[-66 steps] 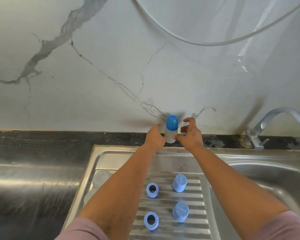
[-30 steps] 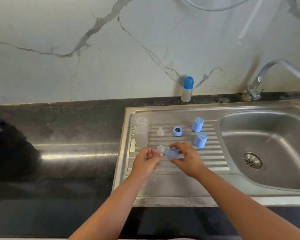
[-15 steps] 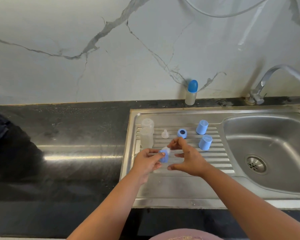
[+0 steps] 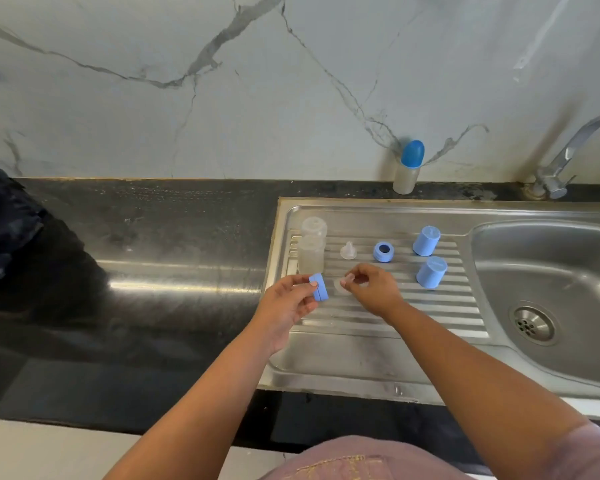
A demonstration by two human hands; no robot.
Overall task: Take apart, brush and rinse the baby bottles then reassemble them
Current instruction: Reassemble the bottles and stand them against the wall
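My left hand [image 4: 286, 299] pinches a blue screw ring [image 4: 319, 286] on its edge above the ribbed drainboard [image 4: 413, 317]. My right hand [image 4: 373, 289] pinches a clear teat [image 4: 342, 285] just right of the ring. Two clear bottle bodies [image 4: 311, 249] stand at the drainboard's left. A second clear teat [image 4: 348, 251], a second blue ring [image 4: 383, 252] and two blue caps [image 4: 426, 240] [image 4: 431, 272] rest on the ribs. One assembled bottle with a blue cap [image 4: 408, 167] stands against the wall.
The sink basin [image 4: 548, 296] with its drain lies at the right, and a tap [image 4: 565, 157] rises behind it. A dark counter [image 4: 136, 237] stretches to the left, with a dark cloth-like object [image 4: 0, 220] at its far left edge.
The assembled bottle was set down by the wall. Both hands came back over the drainboard, my left hand picked up a blue ring and my right hand a clear teat.
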